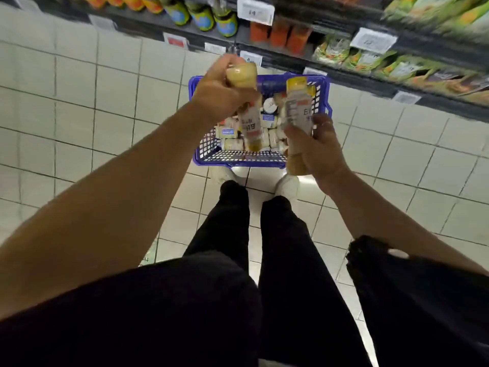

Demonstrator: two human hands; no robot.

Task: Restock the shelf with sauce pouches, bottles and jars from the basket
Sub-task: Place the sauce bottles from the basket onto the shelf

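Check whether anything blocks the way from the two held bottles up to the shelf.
Nothing visible does. Left hand and right hand each hold a bottle above the blue basket, with open air toward the shelf.

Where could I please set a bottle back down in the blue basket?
The blue plastic mesh basket shows bare floor along its near wall and near-left corner, beside the cream jars and bottles heaped in its middle and far side. The left hand and right hand, each gripping a bottle, crowd the space above.
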